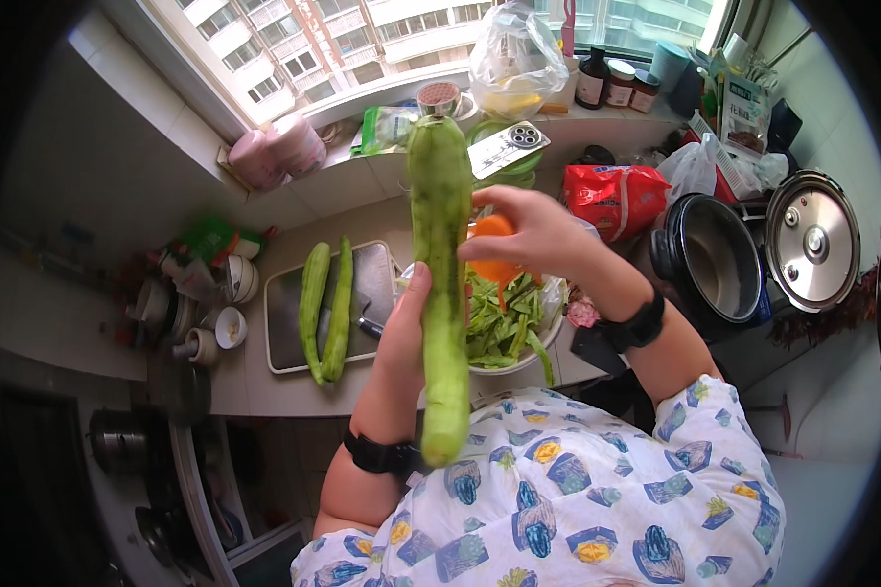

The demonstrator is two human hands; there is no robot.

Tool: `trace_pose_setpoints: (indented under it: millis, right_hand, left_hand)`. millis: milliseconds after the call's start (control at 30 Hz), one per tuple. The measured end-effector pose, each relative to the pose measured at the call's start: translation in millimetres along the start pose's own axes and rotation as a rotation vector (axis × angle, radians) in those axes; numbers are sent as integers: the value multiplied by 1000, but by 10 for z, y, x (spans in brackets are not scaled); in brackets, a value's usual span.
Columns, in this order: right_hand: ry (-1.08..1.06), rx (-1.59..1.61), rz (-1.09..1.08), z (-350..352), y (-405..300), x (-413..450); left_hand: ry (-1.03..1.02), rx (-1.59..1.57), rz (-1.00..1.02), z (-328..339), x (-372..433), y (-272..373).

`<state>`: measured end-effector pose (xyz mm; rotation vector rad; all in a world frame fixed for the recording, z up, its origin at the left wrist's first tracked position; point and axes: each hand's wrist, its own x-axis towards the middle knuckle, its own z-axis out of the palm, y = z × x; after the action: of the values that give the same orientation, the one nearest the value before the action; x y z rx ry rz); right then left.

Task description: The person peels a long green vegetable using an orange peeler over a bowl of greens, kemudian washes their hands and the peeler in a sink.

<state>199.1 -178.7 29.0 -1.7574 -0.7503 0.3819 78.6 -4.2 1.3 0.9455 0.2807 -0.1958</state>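
Observation:
My left hand (407, 315) is wrapped around a long green luffa gourd (444, 315), held upright in the picture close to the camera. Dark patches of skin show along its middle, while the lower end is pale and smooth. In my right hand (532, 231) is an orange peeler (493, 249), beside the gourd's right side; whether its blade touches cannot be told. Below both hands, a bowl (510, 369) lined with a plastic bag holds a heap of green peelings (510, 323). Part of the bowl is hidden behind the gourd.
Two slim gourds (329, 315) lie on a metal tray (286, 352), with a knife handle (369, 328) near its right side. Stacked bowls (240, 279) stand left. An open pressure cooker pot (723, 257), its lid (815, 241) and a red bag (613, 198) are at right.

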Motion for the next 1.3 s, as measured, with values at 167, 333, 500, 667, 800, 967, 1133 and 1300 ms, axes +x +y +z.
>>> trace_pose_setpoints:
  millis: [167, 333, 500, 667, 800, 967, 1133, 1300]
  right_hand:
    - [96, 417, 7, -49, -48, -305]
    - [46, 623, 55, 268, 40, -431]
    - [41, 362, -89, 436, 134, -375]
    - [39, -17, -75, 351, 16, -382]
    - [114, -44, -163, 364, 25, -376]
    - [320, -176, -280, 205, 119, -218]
    - [439, -9, -251, -86, 246, -102]
    - [103, 486, -35, 162, 210, -276]
  left_hand:
    - [8, -74, -45, -31, 0, -79]
    - [-14, -69, -122, 112, 18, -49]
    - [-71, -100, -96, 82, -28, -78]
    - [30, -136, -117, 57, -73, -174]
    - [7, -129, -110, 49, -94, -163]
    - [-83, -183, -133, -50, -90, -151]
    - [3, -348, -253, -42, -67, -135]
    - [8, -169, -202, -142, -62, -141]
